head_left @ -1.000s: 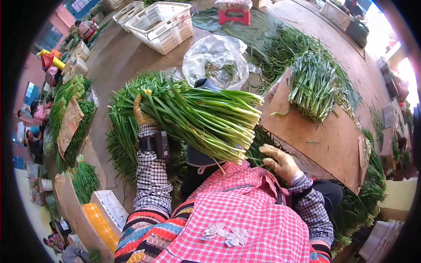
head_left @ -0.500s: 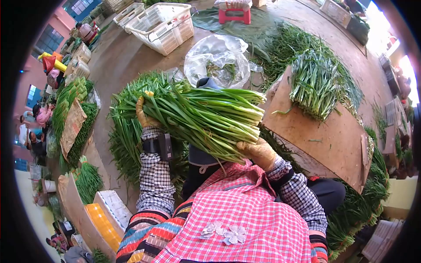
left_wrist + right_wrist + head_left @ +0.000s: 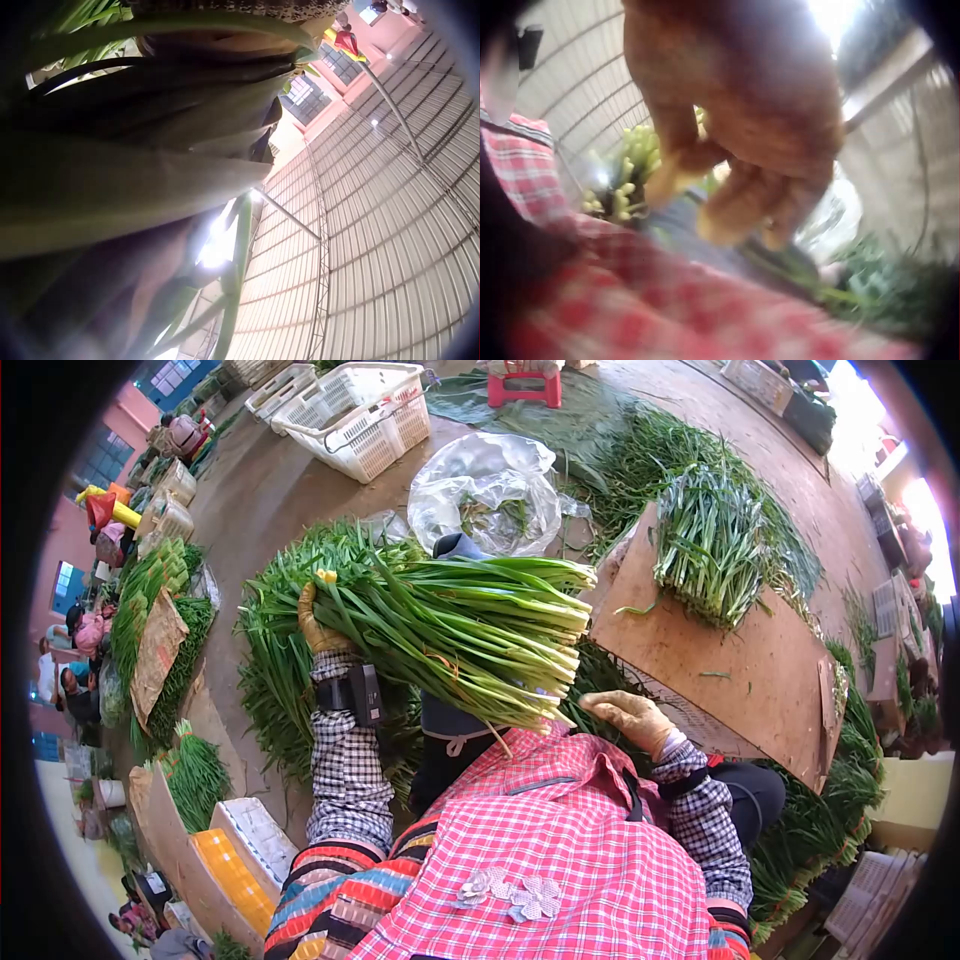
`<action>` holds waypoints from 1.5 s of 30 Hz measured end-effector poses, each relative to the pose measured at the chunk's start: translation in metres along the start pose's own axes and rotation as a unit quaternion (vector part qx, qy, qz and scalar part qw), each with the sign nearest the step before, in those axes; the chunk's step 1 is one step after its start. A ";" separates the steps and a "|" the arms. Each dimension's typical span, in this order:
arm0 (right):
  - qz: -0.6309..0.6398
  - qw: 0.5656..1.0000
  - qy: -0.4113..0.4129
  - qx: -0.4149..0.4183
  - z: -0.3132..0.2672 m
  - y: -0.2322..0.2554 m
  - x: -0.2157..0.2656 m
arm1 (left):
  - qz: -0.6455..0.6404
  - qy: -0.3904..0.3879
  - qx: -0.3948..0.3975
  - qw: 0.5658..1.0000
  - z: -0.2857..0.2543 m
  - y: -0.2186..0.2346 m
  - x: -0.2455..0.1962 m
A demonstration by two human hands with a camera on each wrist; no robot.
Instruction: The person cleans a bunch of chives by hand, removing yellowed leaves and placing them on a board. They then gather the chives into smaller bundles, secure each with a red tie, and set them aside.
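My gloved left hand [image 3: 322,625] grips a big bunch of garlic chives [image 3: 465,630] around its leafy end, held across my lap. The bunch's pale cut ends point right; in the right wrist view these stalk ends [image 3: 634,165] show beyond the thumb. Dark leaves [image 3: 142,165] fill much of the left wrist view and hide most of that hand. My gloved right hand [image 3: 632,722] is just off the lower stalk ends, fingers extended and holding nothing. Seen blurred in the right wrist view, this hand [image 3: 742,127] points its fingers downward over the apron [image 3: 697,300].
More chives [image 3: 280,670] are heaped under the left arm. At right, a brown board [image 3: 700,650] carries another pile of greens [image 3: 710,545]. A clear plastic bag [image 3: 430,500] lies ahead, a white crate [image 3: 375,440] behind it, and a red stool [image 3: 525,392] farther back.
My right hand came in from the right, touched the lower stalk ends half a second ago, and has drawn back right again. The left hand keeps holding the bunch in nearly the same place.
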State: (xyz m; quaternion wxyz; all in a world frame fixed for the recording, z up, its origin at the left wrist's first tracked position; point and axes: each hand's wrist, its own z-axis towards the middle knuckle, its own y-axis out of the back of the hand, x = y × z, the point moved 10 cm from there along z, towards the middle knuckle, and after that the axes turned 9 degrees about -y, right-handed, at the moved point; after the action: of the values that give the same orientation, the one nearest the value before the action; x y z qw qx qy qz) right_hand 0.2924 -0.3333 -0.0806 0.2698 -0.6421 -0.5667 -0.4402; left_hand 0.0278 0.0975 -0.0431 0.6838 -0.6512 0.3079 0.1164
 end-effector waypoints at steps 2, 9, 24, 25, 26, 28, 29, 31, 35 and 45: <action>0.099 0.991 0.046 0.078 0.001 -0.025 0.043 | -0.009 0.003 -0.005 1.000 -0.003 -0.002 0.003; 0.220 0.963 -0.094 0.127 0.035 -0.067 0.019 | 0.013 -0.019 -0.026 0.999 0.000 -0.005 -0.003; -0.525 0.784 -0.327 -0.056 -0.033 0.064 -0.048 | 0.031 -0.009 -0.038 0.999 -0.005 -0.002 -0.001; -0.464 0.857 -0.215 -0.070 -0.024 0.047 -0.025 | 0.027 0.001 -0.045 0.999 -0.006 0.003 0.000; -0.390 0.912 -0.101 -0.083 -0.022 0.031 -0.001 | 0.019 0.005 -0.043 0.999 -0.007 0.006 0.000; -0.209 0.970 0.122 -0.023 -0.011 -0.011 0.057 | 0.001 0.013 -0.030 0.999 0.001 0.011 0.006; -0.193 0.960 0.199 -0.044 -0.006 -0.024 0.079 | -0.008 0.015 -0.024 1.000 0.004 0.013 0.007; -0.185 0.979 0.087 0.020 0.022 -0.053 0.055 | -0.008 0.009 -0.030 0.999 0.007 0.017 0.004; 0.028 0.996 -0.069 0.052 0.019 -0.043 0.018 | 0.014 -0.003 -0.033 0.999 0.002 0.015 -0.001; -0.487 0.758 0.362 -0.238 -0.072 -0.067 0.192 | 0.028 0.006 -0.112 0.993 -0.034 -0.030 0.001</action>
State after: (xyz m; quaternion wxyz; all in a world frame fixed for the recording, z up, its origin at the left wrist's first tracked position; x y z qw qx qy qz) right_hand 0.2033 -0.2860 0.1104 0.0425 -0.1155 -0.5402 -0.8325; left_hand 0.0362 0.0608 -0.0181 0.6014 -0.7153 0.3149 0.1656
